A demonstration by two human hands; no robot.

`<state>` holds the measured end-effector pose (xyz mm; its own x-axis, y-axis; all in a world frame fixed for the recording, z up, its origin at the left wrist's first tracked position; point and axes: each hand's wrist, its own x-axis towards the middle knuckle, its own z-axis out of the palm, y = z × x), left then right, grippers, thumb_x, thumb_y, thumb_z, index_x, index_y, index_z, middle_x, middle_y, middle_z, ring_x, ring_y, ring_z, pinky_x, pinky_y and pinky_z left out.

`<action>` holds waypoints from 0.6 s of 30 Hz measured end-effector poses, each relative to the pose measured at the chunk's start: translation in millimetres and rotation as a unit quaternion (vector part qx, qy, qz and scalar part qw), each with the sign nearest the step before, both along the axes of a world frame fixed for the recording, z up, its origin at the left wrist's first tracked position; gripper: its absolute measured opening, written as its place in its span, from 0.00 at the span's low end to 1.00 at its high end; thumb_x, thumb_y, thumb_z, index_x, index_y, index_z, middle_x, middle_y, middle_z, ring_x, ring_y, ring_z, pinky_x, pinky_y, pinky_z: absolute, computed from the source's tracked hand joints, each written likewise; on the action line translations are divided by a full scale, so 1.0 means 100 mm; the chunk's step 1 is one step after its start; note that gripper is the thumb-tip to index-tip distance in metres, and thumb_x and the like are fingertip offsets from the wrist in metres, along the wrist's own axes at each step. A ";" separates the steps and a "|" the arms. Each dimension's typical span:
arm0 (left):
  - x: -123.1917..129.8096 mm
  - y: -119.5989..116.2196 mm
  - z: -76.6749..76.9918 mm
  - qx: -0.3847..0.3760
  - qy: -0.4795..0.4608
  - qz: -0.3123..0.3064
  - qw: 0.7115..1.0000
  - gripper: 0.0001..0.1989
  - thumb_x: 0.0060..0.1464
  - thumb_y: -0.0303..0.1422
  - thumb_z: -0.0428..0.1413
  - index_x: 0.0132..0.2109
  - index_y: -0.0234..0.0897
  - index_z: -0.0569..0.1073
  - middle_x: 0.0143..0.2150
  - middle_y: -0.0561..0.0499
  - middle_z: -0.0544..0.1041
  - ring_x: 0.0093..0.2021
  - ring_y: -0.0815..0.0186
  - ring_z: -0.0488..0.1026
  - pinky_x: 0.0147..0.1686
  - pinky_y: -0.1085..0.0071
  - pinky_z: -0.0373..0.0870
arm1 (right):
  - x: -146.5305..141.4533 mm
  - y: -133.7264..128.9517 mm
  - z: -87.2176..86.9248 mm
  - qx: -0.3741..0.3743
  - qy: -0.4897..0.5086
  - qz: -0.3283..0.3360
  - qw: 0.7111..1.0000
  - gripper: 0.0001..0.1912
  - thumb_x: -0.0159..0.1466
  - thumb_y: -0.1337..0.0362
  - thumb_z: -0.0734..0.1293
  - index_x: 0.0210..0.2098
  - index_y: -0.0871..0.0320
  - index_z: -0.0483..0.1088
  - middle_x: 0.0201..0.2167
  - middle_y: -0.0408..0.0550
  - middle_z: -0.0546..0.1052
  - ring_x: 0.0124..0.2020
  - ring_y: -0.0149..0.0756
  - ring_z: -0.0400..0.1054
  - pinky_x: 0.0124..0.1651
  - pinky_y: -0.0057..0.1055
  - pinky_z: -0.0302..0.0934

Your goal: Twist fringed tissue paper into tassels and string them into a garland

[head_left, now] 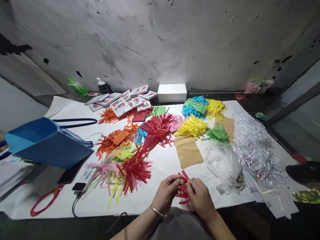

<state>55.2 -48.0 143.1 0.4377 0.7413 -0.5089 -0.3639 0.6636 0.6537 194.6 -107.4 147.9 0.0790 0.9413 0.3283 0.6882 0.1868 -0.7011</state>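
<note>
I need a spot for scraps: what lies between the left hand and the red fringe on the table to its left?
Nothing: the head view shows only bare white sheet between the left hand and that red fringe.

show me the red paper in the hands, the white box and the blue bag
red paper (184,191), head view, on its strips
white box (172,97), head view, on its front face
blue bag (53,147), head view, on its outer side
</note>
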 end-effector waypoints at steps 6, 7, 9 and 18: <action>0.00 0.02 -0.01 -0.001 -0.014 -0.018 1.000 0.17 0.38 0.38 0.70 0.31 0.30 0.76 0.23 0.53 0.73 0.20 0.74 0.65 0.21 0.77 0.61 | -0.01 0.00 -0.02 0.019 0.013 -0.021 1.000 0.09 0.69 0.66 0.56 0.43 0.55 0.67 0.34 0.47 0.76 0.34 0.36 0.69 0.37 0.32 0.64; 0.00 0.02 0.00 -0.001 -0.016 -0.021 1.000 0.17 0.39 0.39 0.69 0.30 0.30 0.75 0.22 0.54 0.72 0.19 0.75 0.64 0.21 0.77 0.59 | -0.02 -0.01 -0.01 0.016 0.014 -0.019 1.000 0.09 0.69 0.67 0.57 0.41 0.55 0.67 0.33 0.46 0.75 0.34 0.36 0.69 0.37 0.32 0.64; 0.00 0.02 0.02 -0.005 -0.022 -0.024 0.999 0.18 0.39 0.40 0.69 0.28 0.30 0.74 0.20 0.55 0.70 0.19 0.76 0.62 0.20 0.77 0.57 | -0.03 -0.01 0.02 0.015 0.011 -0.005 1.000 0.09 0.69 0.68 0.57 0.38 0.54 0.68 0.30 0.45 0.74 0.33 0.36 0.68 0.36 0.32 0.62; 0.02 -0.02 0.03 -0.031 -0.020 -0.021 0.999 0.20 0.39 0.43 0.68 0.25 0.31 0.70 0.19 0.55 0.69 0.18 0.77 0.60 0.19 0.78 0.55 | -0.14 0.02 0.04 0.052 -0.028 -0.016 0.998 0.08 0.68 0.68 0.58 0.35 0.56 0.67 0.28 0.46 0.73 0.31 0.37 0.65 0.36 0.34 0.57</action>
